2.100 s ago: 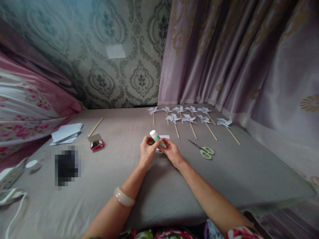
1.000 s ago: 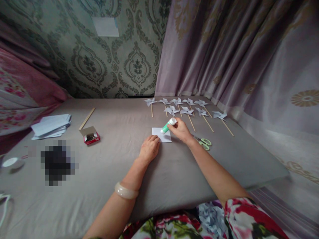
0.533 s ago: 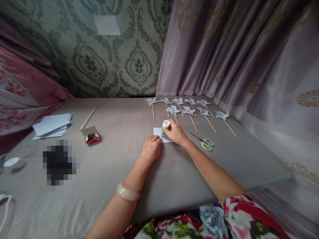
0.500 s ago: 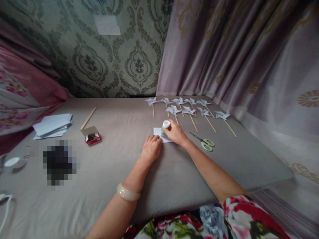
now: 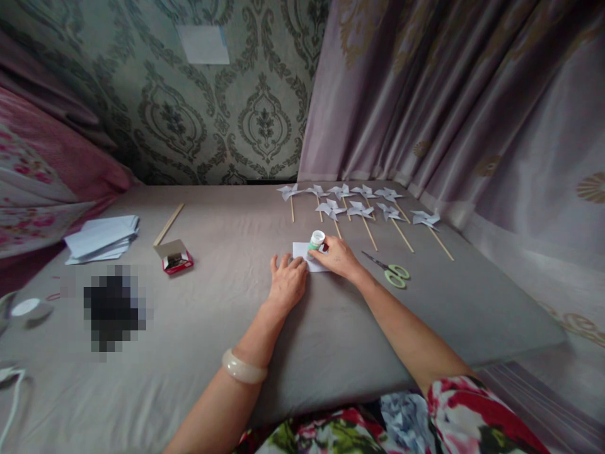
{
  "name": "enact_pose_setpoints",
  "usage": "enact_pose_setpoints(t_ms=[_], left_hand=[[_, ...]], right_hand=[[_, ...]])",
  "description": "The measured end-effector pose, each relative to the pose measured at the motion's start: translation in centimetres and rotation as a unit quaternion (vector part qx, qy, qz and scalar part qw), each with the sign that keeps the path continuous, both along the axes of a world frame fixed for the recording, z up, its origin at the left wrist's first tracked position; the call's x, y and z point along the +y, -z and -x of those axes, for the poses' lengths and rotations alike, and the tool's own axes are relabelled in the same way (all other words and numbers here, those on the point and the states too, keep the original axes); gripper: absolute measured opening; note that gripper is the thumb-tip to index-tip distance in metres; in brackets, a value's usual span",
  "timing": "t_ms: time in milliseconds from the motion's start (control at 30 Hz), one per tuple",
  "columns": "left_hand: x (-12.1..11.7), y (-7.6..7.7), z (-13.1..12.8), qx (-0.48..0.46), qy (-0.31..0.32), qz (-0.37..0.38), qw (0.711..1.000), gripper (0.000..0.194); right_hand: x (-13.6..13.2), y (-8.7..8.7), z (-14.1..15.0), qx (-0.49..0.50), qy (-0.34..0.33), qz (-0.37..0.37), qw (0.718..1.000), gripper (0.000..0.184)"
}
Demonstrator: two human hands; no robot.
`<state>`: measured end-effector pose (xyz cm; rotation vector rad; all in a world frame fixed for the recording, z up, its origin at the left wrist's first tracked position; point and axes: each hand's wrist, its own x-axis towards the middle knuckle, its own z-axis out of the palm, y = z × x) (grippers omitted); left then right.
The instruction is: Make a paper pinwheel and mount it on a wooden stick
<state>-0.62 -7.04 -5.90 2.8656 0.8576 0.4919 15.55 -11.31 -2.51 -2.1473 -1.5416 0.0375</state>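
Note:
My right hand [image 5: 341,256] is closed round a white and green glue stick [image 5: 316,241], held slightly tilted with its lower end at a small white paper [image 5: 299,250]. Where the stick meets the paper is partly hidden by my fingers. My left hand [image 5: 288,280] lies palm down at the paper's lower left corner, fingers spread, fingertips on the paper's edge and the cloth. To the right of my right hand lie scissors [image 5: 394,275] with light green handles, blades partly apart. Beyond my hands lie several white paper pinwheels [image 5: 360,212] on wooden sticks.
Left of my hands stands an open red box [image 5: 178,262] of small items, near wooden sticks [image 5: 169,225] and a stack of white paper [image 5: 101,236]. A pixelated dark patch [image 5: 113,309] and a white roll [image 5: 31,309] are farther left. Grey cloth [image 5: 227,239] covers the table.
The glue stick has tilted a little to the right in my right hand. My left hand's fingers have spread slightly more. The whole view has shifted slightly.

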Motion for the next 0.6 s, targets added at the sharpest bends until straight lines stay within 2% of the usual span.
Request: enact_pose_setpoints(t_ms=[300, 600], left_hand=[[-0.1, -0.11, -0.01, 0.006, -0.002, -0.005, 1.0, 0.031], [-0.09, -0.05, 0.04, -0.006, -0.005, -0.005, 1.0, 0.029]], right_hand=[[0.88, -0.45, 0.99, -0.053, 0.011, 0.017, 0.998, 0.023], [0.26, -0.24, 0.03, -0.065, 0.022, 0.016, 0.997, 0.022]])
